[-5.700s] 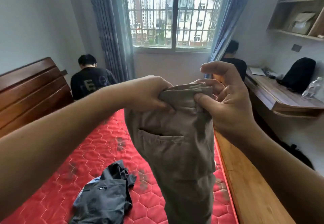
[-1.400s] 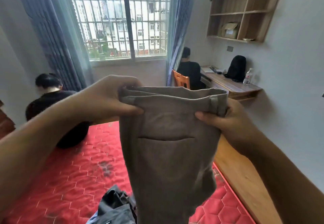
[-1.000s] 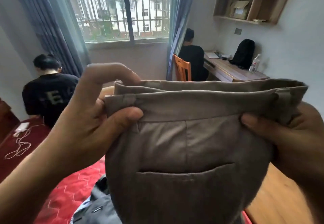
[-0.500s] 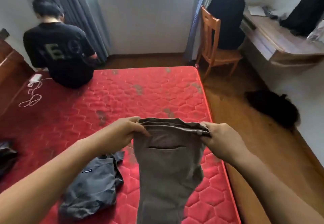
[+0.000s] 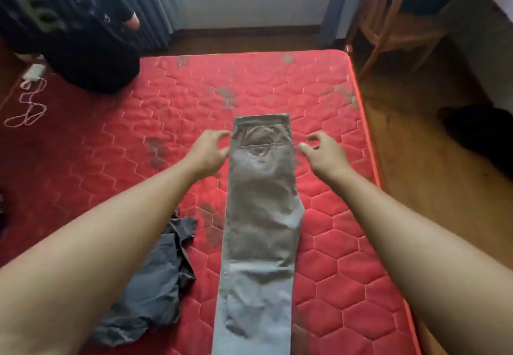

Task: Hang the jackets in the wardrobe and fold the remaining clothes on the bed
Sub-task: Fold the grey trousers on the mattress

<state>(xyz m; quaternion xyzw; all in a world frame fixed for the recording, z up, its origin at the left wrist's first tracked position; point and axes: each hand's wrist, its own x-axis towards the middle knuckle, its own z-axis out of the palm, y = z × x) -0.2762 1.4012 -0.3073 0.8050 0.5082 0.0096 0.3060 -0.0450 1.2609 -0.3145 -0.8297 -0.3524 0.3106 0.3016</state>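
Khaki trousers [image 5: 261,215] lie flat and lengthwise on the red quilted mattress [image 5: 347,243], folded leg on leg, waistband at the far end. My left hand [image 5: 209,150] hovers just left of the waistband, fingers apart, holding nothing. My right hand [image 5: 324,152] is a little right of the waistband, also with fingers spread and empty. A crumpled dark grey garment [image 5: 155,285] lies on the mattress left of the trousers, under my left forearm.
A person in a black shirt [image 5: 69,21] sits at the bed's far left corner, beside a white charger and cable [image 5: 27,96]. A wooden chair [image 5: 394,27] stands at the far right. A dark heap [image 5: 483,135] lies on the wooden floor to the right.
The trousers, held up by the waistband with both hands, have been lowered and laid flat on the mattress. Both hands have let go and drawn slightly apart.
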